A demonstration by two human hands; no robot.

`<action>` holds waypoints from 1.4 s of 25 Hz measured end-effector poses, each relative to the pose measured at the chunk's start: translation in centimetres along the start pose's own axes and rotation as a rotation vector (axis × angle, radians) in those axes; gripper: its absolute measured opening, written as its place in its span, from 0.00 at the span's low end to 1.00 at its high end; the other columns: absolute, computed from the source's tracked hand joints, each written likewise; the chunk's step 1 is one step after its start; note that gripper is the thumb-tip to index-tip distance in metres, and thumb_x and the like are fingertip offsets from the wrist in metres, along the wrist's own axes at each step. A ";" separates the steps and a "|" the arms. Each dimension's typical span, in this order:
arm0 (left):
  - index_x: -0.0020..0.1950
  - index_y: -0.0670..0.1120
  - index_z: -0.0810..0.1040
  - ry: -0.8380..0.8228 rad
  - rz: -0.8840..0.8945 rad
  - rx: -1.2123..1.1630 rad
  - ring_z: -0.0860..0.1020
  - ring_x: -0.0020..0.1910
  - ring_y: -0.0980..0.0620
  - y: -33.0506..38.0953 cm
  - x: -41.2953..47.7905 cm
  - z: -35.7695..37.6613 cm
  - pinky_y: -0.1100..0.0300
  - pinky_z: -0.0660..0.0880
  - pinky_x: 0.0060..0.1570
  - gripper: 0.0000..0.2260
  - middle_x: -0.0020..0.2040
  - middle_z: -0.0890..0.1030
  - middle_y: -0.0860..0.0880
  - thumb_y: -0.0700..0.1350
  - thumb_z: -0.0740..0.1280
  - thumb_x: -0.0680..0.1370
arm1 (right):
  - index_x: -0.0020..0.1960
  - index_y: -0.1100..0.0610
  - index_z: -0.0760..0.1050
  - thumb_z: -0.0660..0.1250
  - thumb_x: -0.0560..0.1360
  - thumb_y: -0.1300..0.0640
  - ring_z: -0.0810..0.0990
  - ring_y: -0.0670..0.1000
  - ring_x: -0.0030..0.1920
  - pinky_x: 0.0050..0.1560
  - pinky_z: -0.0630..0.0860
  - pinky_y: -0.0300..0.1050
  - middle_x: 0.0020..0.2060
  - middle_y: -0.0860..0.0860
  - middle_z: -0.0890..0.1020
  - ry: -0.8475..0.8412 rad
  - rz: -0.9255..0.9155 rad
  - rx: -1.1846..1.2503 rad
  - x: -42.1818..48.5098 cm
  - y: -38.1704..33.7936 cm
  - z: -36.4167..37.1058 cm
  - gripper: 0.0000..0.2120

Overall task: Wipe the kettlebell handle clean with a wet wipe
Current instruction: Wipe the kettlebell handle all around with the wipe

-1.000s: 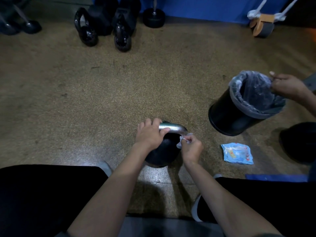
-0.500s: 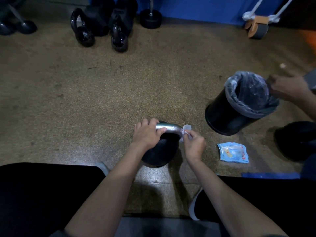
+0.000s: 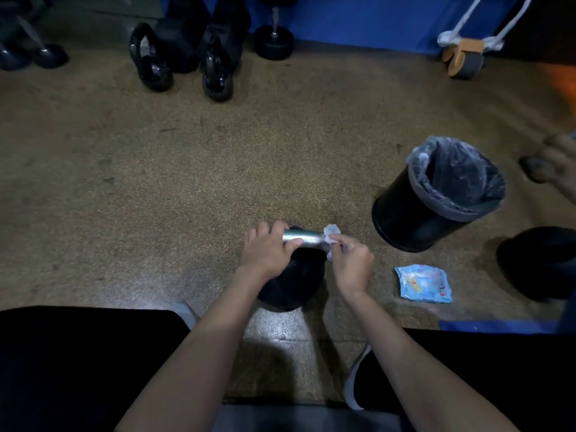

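A black kettlebell [image 3: 293,282] stands on the floor just in front of me, its shiny metal handle [image 3: 307,237] on top. My left hand [image 3: 268,251] grips the left end of the handle. My right hand [image 3: 350,263] pinches a small white wet wipe [image 3: 331,232] against the handle's right end. The left end of the handle is hidden under my fingers.
A black bin with a grey liner [image 3: 436,201] stands to the right, and another person's hand [image 3: 551,163] hovers beyond it. A blue wet-wipe pack [image 3: 424,283] lies on the floor near my right hand. Several black kettlebells [image 3: 184,57] line the far blue wall. A dark round object [image 3: 542,263] sits at the right edge.
My right hand has slid the wipe up from the handle's right side onto its top right end. The other person's hand has let go of the bin and pulled back to the right.
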State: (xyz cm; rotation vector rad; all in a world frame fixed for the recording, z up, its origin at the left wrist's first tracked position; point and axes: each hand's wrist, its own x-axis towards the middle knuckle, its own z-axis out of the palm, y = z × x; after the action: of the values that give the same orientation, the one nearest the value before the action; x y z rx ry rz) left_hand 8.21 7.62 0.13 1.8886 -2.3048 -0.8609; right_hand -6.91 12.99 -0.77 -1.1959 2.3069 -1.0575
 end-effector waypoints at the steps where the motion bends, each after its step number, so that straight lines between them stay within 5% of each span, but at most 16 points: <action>1: 0.68 0.51 0.65 -0.001 0.001 0.000 0.67 0.63 0.40 -0.1 0.0 0.1 0.49 0.60 0.67 0.23 0.65 0.69 0.42 0.62 0.55 0.78 | 0.49 0.59 0.83 0.66 0.73 0.65 0.83 0.55 0.46 0.47 0.70 0.37 0.46 0.56 0.85 0.006 -0.018 -0.004 -0.1 -0.1 0.0 0.09; 15: 0.68 0.51 0.66 0.012 -0.001 -0.006 0.68 0.62 0.40 -0.1 0.0 0.1 0.50 0.60 0.66 0.22 0.64 0.69 0.42 0.61 0.55 0.78 | 0.53 0.55 0.82 0.61 0.73 0.66 0.82 0.55 0.53 0.55 0.74 0.38 0.50 0.56 0.84 -0.325 -0.001 -0.210 3.3 -0.4 -0.4 0.15; 18: 0.68 0.51 0.66 0.009 -0.003 -0.004 0.67 0.62 0.40 -0.2 0.0 0.2 0.50 0.60 0.66 0.22 0.63 0.69 0.43 0.61 0.55 0.78 | 0.53 0.57 0.82 0.61 0.74 0.68 0.83 0.54 0.48 0.36 0.68 0.21 0.48 0.58 0.85 -0.418 -0.019 -0.208 3.6 -0.4 -0.9 0.15; 21: 0.68 0.51 0.66 0.005 -0.004 0.000 0.67 0.62 0.40 -0.2 0.1 0.2 0.50 0.60 0.66 0.22 0.63 0.69 0.43 0.62 0.55 0.78 | 0.57 0.53 0.80 0.62 0.73 0.66 0.81 0.50 0.50 0.38 0.66 0.27 0.49 0.56 0.85 -0.629 -0.094 -0.267 4.6 -0.8 -1.5 0.17; 24: 0.67 0.51 0.66 0.005 -0.005 0.008 0.68 0.61 0.40 -0.2 0.2 0.2 0.50 0.60 0.66 0.22 0.63 0.69 0.43 0.62 0.55 0.78 | 0.53 0.54 0.82 0.63 0.74 0.65 0.79 0.49 0.43 0.44 0.74 0.40 0.42 0.56 0.84 -0.656 -0.086 -0.259 5.5 -1.1 -1.8 0.14; 28: 0.67 0.51 0.66 0.005 -0.002 0.016 0.68 0.62 0.39 -0.3 0.2 0.3 0.49 0.60 0.67 0.23 0.63 0.70 0.42 0.62 0.55 0.77 | 0.49 0.54 0.81 0.61 0.72 0.68 0.79 0.51 0.44 0.39 0.71 0.38 0.40 0.52 0.81 -0.846 -0.119 -0.400 6.2 -1.7 -1.3 0.15; 35: 0.68 0.52 0.65 -0.002 -0.001 0.010 0.67 0.62 0.40 -0.2 0.2 0.2 0.50 0.60 0.67 0.22 0.63 0.69 0.43 0.62 0.54 0.78 | 0.47 0.54 0.82 0.62 0.70 0.68 0.78 0.50 0.42 0.41 0.70 0.37 0.38 0.51 0.80 -0.849 -0.131 -0.447 6.9 -2.4 -1.5 0.15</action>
State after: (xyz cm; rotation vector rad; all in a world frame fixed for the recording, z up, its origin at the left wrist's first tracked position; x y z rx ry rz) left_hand 8.26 7.53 -0.19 1.8941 -2.3138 -0.8539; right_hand -10.52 7.29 2.27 -1.5705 1.8072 0.0158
